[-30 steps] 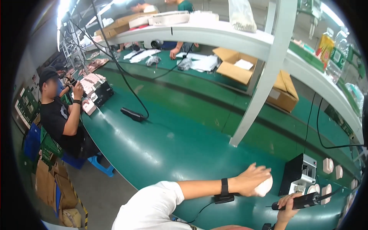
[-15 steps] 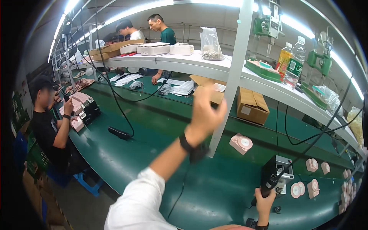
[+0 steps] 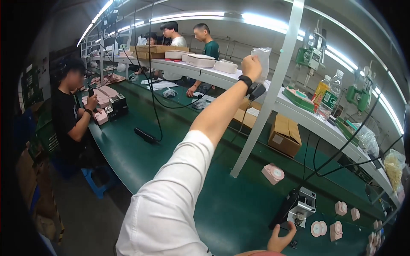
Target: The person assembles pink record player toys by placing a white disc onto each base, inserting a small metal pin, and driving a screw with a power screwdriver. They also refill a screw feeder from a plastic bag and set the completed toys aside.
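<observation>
My left hand is stretched up to the shelf, its fingers closed at the upper part of a clear plastic bag. The hand and arm hide part of the bag, and its contents do not show clearly now. Low on the right, my right hand has thumb and fingers apart with nothing between them. It is beside a black and silver box-shaped fixture on the green bench. Pale pink round-faced units and a pink and white disc piece lie to the right of the fixture.
A white shelf post rises from the green bench. Cables hang across the view. A cardboard box sits under the shelf; bottles and green presses stand on it. A co-worker sits at left.
My left hand has moved up and away to the plastic bag, its fingers closing there. My right hand has let go of the black electric screwdriver. The view has shifted.
</observation>
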`<state>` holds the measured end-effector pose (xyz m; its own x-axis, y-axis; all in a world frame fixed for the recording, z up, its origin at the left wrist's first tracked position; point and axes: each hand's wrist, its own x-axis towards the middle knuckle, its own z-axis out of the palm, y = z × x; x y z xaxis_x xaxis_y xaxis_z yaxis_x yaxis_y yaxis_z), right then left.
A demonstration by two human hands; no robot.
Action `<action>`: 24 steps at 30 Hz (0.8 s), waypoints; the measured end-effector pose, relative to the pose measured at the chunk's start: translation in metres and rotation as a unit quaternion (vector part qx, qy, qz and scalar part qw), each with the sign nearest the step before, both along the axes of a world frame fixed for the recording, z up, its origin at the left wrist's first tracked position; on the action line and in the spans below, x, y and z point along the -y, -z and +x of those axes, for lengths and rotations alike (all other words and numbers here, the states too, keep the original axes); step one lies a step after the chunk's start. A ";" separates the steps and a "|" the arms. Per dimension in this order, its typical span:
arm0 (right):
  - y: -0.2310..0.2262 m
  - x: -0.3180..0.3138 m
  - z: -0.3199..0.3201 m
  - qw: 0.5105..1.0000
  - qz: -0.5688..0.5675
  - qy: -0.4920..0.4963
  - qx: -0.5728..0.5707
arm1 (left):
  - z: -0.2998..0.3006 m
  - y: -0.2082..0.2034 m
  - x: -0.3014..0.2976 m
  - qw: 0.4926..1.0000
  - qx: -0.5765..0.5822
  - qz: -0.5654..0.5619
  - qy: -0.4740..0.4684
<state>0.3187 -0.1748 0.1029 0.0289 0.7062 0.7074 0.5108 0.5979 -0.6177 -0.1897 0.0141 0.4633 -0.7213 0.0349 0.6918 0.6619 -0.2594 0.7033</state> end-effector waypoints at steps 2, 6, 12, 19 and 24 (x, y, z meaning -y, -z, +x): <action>-0.027 0.027 0.012 0.999 -0.024 -0.027 -0.019 | 0.024 -0.002 0.027 0.994 -0.066 0.082 0.022; -0.028 0.023 0.021 0.963 -0.135 -0.227 -0.047 | 0.098 -0.004 0.102 0.967 -0.099 0.172 0.161; -0.076 0.020 -0.065 0.794 -0.219 -0.541 -0.170 | 0.248 0.067 0.225 0.957 -0.100 -0.002 0.272; -0.031 -0.003 -0.053 0.792 0.005 -0.350 -0.501 | 0.382 0.145 0.188 0.731 0.081 -0.096 0.671; -0.115 -0.040 0.043 0.769 0.045 -0.105 -0.629 | 0.445 0.168 0.110 0.679 -0.032 -0.153 0.717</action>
